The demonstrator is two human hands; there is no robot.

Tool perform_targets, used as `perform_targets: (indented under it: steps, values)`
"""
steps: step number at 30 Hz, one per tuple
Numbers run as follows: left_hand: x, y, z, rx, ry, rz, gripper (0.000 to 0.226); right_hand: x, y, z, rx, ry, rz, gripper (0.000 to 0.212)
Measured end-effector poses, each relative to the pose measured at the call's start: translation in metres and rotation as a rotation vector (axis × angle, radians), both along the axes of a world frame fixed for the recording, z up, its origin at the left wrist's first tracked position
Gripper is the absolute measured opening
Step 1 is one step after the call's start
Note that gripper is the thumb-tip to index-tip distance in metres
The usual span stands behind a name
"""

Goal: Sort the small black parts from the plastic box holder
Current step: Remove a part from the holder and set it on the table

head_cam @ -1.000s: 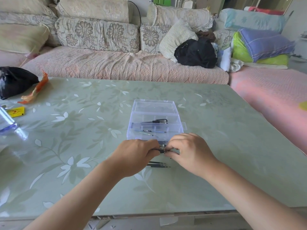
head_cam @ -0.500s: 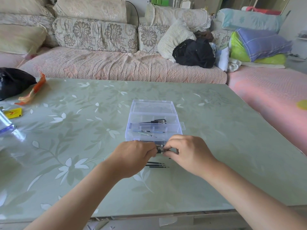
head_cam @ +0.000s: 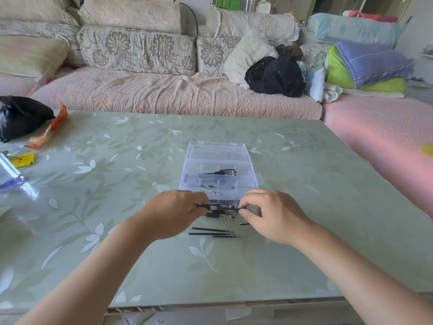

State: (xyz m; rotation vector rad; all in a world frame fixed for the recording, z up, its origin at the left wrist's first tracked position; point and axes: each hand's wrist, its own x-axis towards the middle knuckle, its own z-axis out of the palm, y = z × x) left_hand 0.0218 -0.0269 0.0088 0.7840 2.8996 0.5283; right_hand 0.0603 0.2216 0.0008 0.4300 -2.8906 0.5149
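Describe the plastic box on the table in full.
The box is clear, faintly bluish plastic, rectangular, split by dividers into rows of compartments. Its lid lies open toward the sofa, and a hang tab sticks out on the right. A few black parts lie inside. It sits flat on the table. The left hand and right hand pinch a black part at its near edge; contact is unclear.

Clear glossy plastic box (head_cam: 219, 160) on a smooth, shiny table (head_cam: 304, 184).
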Motion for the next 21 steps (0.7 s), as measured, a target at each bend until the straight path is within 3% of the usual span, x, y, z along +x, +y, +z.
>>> perform_targets:
  steps: [6, 11, 16, 21]
  values:
    - [-0.008, -0.021, 0.008, -0.072, -0.124, 0.117, 0.015, -0.003, 0.008, 0.005, 0.058, -0.065, -0.078, 0.013]
    - [-0.009, -0.022, 0.011, -0.058, 0.077, 0.217, 0.008, -0.003, 0.012, 0.006, 0.123, -0.088, -0.139, 0.015]
    - [0.001, -0.005, 0.003, 0.089, 0.221, 0.061, 0.015, 0.002, 0.0, 0.005, 0.087, -0.077, -0.067, 0.014]
    - [0.007, 0.016, -0.009, 0.082, 0.25, -0.057, 0.016, 0.004, -0.008, 0.003, 0.054, -0.024, -0.011, 0.012]
